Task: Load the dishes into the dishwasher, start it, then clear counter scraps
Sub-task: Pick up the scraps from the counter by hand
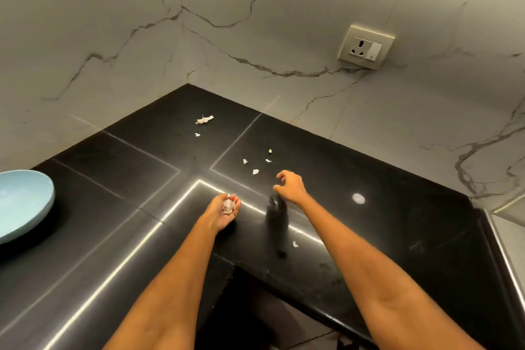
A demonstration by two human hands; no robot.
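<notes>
White papery scraps lie scattered on the black counter (397, 221). The largest scrap (204, 119) sits near the back corner, with a tiny one (197, 134) just in front of it. A loose cluster of small scraps (255, 171) lies just left of my right hand (291, 186). That hand hovers palm down with fingers loosely curled and thumb apart, holding nothing. My left hand (225, 209) is turned palm up and cups a small pile of gathered scraps (228, 206). One more scrap (295, 244) lies near the counter's front edge.
A light blue bowl (25, 202) stands on the counter at the far left. Marble-patterned walls meet at the corner behind, with a wall socket (366, 47) on the right wall. The counter's inner front edge runs under my forearms, and a steel rim (502, 253) borders its right end.
</notes>
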